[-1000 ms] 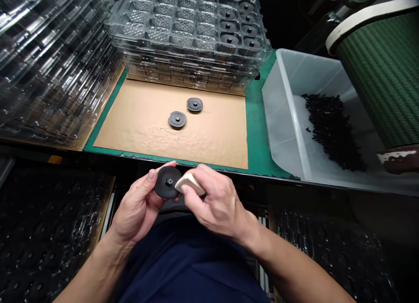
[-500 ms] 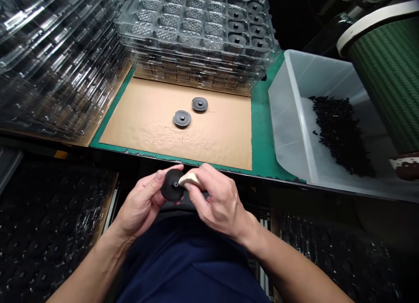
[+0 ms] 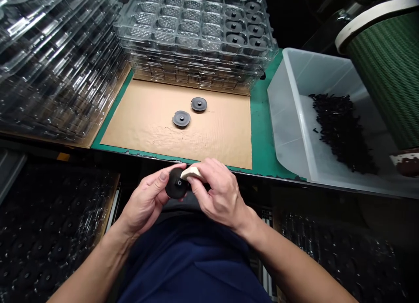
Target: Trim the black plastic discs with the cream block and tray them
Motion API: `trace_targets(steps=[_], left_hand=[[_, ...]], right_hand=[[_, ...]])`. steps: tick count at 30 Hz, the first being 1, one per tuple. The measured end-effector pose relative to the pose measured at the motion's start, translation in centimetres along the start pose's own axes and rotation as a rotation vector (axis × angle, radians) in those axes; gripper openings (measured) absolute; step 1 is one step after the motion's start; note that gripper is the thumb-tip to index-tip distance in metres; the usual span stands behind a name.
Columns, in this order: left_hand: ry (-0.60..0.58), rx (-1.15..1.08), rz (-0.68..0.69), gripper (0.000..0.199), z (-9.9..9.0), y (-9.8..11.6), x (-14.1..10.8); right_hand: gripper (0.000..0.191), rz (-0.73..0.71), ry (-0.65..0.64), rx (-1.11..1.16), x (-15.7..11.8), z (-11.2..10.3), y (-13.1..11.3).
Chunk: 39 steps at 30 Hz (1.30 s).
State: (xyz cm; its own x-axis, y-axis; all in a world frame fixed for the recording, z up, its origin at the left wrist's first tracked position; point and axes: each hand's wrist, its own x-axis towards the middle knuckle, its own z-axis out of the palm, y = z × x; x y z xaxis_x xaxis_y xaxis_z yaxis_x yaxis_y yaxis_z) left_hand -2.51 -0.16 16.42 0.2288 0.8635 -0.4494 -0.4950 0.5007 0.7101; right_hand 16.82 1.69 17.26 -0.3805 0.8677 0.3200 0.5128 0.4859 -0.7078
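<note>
My left hand (image 3: 149,199) grips a round black disc (image 3: 174,186) by its edge, with the small central hub facing up. Pinched in my right hand (image 3: 218,192) is a cream-coloured piece (image 3: 193,173), whose tip lies against or just over the disc near the hub. Beyond my hands, one dark disc (image 3: 186,123) lies on the brown cardboard sheet (image 3: 137,115), and another dark disc (image 3: 203,107) lies a little behind it to the right.
Clear compartment trays (image 3: 190,41) stand stacked at the back, black discs in the right columns. More clear trays (image 3: 59,67) rise at left. On the right are a translucent bin (image 3: 288,107) of black bits and a green cylinder (image 3: 386,72). Trays of discs (image 3: 42,224) sit lower left.
The disc and both hands have shifted slightly right and up. The cream-coloured piece has moved from beside the hub to the disc's upper right part.
</note>
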Motion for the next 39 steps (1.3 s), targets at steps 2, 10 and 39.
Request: trace_targets(steps=[2, 10, 39], left_hand=[[-0.073, 0.014, -0.121, 0.043, -0.5, -0.3, 0.1], [0.085, -0.149, 0.125, 0.039, 0.6, -0.5, 0.6], [-0.138, -0.060, -0.246, 0.034, -2.1, -0.3, 0.1]], right_hand=[[0.019, -0.157, -0.055, -0.037, 0.3, -0.5, 0.3], [0.017, 0.170, 0.002, 0.153, 0.6, 0.2, 0.3], [0.023, -0.317, -0.228, 0.011, 1.8, -0.8, 0.4]])
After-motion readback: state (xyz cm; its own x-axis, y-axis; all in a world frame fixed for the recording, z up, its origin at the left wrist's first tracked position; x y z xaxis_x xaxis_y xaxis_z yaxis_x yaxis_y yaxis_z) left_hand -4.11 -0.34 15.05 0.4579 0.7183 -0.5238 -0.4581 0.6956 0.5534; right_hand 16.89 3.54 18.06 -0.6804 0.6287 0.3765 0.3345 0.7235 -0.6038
